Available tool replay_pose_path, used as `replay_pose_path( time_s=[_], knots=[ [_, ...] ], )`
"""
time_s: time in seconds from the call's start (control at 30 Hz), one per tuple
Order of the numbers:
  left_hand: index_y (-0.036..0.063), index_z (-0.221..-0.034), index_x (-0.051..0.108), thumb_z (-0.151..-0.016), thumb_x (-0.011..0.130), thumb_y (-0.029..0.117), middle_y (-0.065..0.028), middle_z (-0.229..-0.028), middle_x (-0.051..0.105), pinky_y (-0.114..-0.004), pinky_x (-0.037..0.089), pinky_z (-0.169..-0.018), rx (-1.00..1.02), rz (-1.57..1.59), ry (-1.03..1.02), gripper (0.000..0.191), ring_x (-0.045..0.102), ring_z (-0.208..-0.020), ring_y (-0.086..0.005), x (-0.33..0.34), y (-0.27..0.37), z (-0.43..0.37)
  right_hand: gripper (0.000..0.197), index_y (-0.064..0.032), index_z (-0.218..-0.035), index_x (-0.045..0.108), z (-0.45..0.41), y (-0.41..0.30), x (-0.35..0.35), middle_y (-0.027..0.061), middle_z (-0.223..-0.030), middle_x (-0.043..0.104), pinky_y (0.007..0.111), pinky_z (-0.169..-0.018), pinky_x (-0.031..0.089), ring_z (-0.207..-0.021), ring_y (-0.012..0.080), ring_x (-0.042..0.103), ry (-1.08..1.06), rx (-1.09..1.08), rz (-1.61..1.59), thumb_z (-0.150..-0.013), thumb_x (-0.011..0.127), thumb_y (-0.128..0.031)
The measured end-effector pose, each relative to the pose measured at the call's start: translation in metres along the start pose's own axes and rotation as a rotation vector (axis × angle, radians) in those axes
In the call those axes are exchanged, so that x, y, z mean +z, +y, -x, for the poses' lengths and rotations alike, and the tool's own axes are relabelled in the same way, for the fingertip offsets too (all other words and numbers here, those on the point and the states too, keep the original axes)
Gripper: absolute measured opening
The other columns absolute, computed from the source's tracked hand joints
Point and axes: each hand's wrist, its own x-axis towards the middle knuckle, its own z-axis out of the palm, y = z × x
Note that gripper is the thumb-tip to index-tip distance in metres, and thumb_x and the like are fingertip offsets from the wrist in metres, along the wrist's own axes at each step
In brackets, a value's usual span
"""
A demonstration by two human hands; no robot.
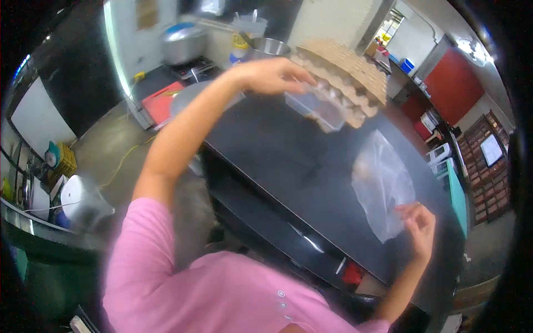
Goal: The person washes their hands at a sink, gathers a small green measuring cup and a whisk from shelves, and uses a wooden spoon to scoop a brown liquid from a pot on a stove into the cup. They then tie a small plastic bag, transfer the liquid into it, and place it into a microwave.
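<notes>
At the top centre, my left hand (pixel 277 79) reaches over the dark countertop (pixel 266 154), its fingers bent at the near side of stacked cardboard egg trays (pixel 347 77). Just below these fingertips is a clear plastic container (pixel 312 109); blur hides whether they grip it or anything else. On the right, my right hand (pixel 418 229) pinches the lower edge of a clear plastic bag (pixel 383 183). The bag hangs or lies over the counter, with something pale and blurred showing at its upper left.
Behind my left arm are a red cutting board (pixel 161 104), a round grey surface (pixel 185 98), a large metal pot (pixel 184 43) and a steel pan (pixel 268 48). A yellow cord (pixel 120 164) crosses the floor at left. The counter's long near edge (pixel 283 206) runs diagonally before me.
</notes>
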Motion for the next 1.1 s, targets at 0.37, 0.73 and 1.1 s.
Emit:
replay_pose_path(
  time_s=[0.37,0.73,1.1],
  knots=[
    [0.0012,-0.107,0.061,-0.078,0.06,0.02,-0.0149,-0.098,0.065,-0.035,0.047,-0.081,-0.341,-0.15,0.029,0.035,0.061,-0.091,-0.0242,-0.039,-0.25,-0.015,0.031,0.0048,-0.108,0.054,0.001,-0.027,0.08,0.0137,-0.112,0.053,0.035,-0.095,0.033,-0.108,0.024,0.048,0.508,0.334,0.469,-0.084,0.054,-0.016],
    [0.002,-0.08,0.067,-0.076,0.055,0.006,-0.0196,-0.087,0.065,-0.041,0.053,-0.072,-0.342,-0.345,0.313,0.013,0.064,-0.083,-0.0329,0.077,-0.341,-0.154,0.031,0.003,-0.117,0.049,-0.04,-0.07,0.166,0.0131,-0.109,0.056,0.033,-0.095,0.036,-0.107,0.0237,0.05,1.107,0.372,0.983,-0.088,0.048,-0.009],
    [0.004,-0.089,0.064,-0.078,0.054,0.009,-0.0162,-0.09,0.064,-0.041,0.052,-0.072,-0.287,-0.519,0.216,0.015,0.064,-0.085,-0.0324,0.046,-0.337,-0.197,0.028,0.0062,-0.112,0.05,-0.049,-0.096,0.207,0.0128,-0.111,0.054,0.032,-0.096,0.033,-0.106,0.0229,0.049,1.071,0.461,0.911,-0.087,0.048,-0.006]
  ],
)
